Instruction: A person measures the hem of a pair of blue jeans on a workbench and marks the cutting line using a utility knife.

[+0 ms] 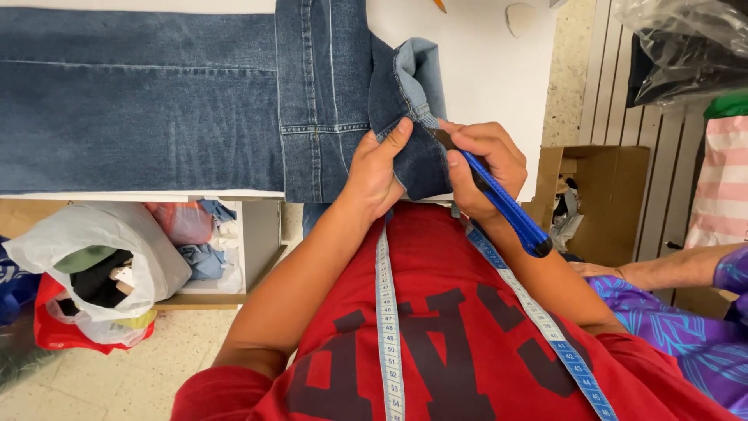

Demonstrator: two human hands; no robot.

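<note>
Blue jeans point(140, 101) lie spread across the white desk point(483, 70), one leg hanging over its near edge with the hem turned up. The left hand point(375, 173) has its grip pinched on that folded hem. Just beside it, the right hand point(483, 165) has its grip clenched around a blue utility knife point(502, 204), whose tip touches the hem.
</note>
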